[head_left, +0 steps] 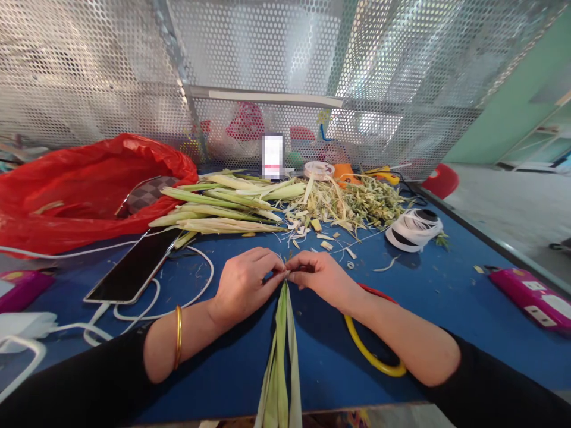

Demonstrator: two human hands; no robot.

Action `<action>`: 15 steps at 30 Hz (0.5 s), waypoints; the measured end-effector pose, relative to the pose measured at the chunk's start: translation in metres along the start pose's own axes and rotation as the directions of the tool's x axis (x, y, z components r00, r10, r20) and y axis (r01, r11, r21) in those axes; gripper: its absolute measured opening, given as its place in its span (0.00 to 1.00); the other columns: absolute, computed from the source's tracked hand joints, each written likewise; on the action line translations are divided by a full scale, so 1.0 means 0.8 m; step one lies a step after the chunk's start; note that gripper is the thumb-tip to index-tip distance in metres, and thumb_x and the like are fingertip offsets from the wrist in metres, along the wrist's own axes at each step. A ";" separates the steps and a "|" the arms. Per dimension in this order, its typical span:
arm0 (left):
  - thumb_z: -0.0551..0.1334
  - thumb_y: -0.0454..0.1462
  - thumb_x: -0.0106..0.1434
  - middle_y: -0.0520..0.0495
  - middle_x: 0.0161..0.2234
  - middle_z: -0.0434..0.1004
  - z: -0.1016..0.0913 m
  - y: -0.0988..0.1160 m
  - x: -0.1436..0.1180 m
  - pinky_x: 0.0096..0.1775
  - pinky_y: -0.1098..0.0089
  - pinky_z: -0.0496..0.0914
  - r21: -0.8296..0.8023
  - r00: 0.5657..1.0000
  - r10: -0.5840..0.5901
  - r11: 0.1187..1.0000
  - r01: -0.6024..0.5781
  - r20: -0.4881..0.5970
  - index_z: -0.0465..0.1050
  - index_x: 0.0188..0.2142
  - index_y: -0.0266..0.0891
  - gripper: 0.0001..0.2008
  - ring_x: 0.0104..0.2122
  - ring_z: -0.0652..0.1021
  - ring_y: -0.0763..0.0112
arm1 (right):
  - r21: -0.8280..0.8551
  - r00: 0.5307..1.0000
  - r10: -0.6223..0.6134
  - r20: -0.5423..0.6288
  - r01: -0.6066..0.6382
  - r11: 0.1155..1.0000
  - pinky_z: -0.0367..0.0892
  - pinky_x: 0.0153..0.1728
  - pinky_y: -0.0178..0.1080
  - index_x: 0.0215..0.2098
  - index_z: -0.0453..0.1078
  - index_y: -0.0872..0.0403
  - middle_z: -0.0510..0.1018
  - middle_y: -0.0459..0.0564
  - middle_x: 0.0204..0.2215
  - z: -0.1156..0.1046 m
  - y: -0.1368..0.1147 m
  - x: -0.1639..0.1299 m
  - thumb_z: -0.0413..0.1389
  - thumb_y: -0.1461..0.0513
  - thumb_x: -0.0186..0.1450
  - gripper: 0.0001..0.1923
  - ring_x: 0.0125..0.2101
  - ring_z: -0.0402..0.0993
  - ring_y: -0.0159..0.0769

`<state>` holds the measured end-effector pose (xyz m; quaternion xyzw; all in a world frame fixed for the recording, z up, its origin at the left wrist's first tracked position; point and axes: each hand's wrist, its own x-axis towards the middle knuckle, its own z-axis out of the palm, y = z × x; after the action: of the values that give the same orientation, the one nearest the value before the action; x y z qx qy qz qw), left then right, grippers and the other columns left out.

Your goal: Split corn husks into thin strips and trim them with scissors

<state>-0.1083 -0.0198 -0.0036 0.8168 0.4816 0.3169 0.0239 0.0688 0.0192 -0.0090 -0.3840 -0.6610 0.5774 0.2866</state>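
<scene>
Item: bundle of long, flat, pale-green leaf strips [281,356], gathered to a narrow top. Location: middle of the blue tabletop [214,374], top between the fingertips, strips fanning toward the near edge and running out of view at the bottom.

Left hand [250,278]: thumb and fingers pinching at the gathered top. Right hand [322,278]: thumb and fingertips pinching at the same point, fingertips of both hands meeting. Whether a thread is held there is too small to tell.

Handling notes, by judgement: one pinch best kept firm and low on the gather while the other makes the fine adjustments; strip ends level, none slipping out; light pressure, as thin leaf may split; loose lengths hanging straight and untwisted.

Adjacent: heap of cream-and-green husk leaves [232,208], beyond the hands; small straw-coloured scraps [326,245], likewise beyond, best kept out of the gather; curved yellow handle-like piece [368,358], beneath the right forearm, well placed if the forearm does not drag it.
</scene>
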 end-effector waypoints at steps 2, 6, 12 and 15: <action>0.58 0.36 0.62 0.51 0.27 0.76 0.000 -0.001 0.000 0.34 0.72 0.64 0.005 1.000 0.008 1.000 -0.008 0.007 0.70 0.28 0.40 0.06 0.30 0.74 0.72 | 0.003 1.000 -0.004 -0.010 0.005 1.000 0.65 0.26 0.33 0.27 0.72 0.55 0.71 0.42 0.23 0.001 -0.001 0.000 0.58 0.63 0.53 0.04 0.22 0.65 0.27; 0.58 0.37 0.62 0.51 0.27 0.76 0.000 -0.001 0.001 0.34 0.72 0.63 -0.002 1.000 -0.004 1.000 0.004 0.021 0.70 0.28 0.41 0.07 0.30 0.74 0.72 | 0.012 1.000 -0.010 -0.022 0.010 1.000 0.63 0.26 0.33 0.26 0.70 0.55 0.69 0.41 0.21 0.000 -0.004 0.000 0.56 0.63 0.54 0.03 0.21 0.64 0.27; 0.59 0.35 0.61 0.51 0.27 0.76 -0.001 0.001 0.000 0.34 0.72 0.64 -0.032 0.999 -0.027 0.999 0.028 0.032 0.70 0.27 0.40 0.06 0.30 0.74 0.72 | 0.054 0.999 0.027 -0.019 -0.025 0.998 0.61 0.27 0.33 0.27 0.67 0.56 0.67 0.41 0.20 -0.003 -0.008 -0.001 0.54 0.63 0.55 0.03 0.22 0.64 0.27; 0.59 0.34 0.60 0.51 0.27 0.76 -0.002 0.000 0.001 0.34 0.72 0.64 -0.050 0.998 -0.052 0.997 0.054 0.035 0.70 0.27 0.41 0.06 0.30 0.74 0.72 | 0.080 0.998 0.058 -0.032 -0.055 0.995 0.59 0.26 0.33 0.26 0.66 0.55 0.67 0.41 0.18 -0.004 -0.008 -0.002 0.52 0.64 0.55 0.02 0.22 0.63 0.28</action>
<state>-0.1089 -0.0197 -0.0024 0.8080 0.4945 0.3145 0.0611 0.0710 0.0195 -0.0020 -0.4008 -0.6214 0.6043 0.2966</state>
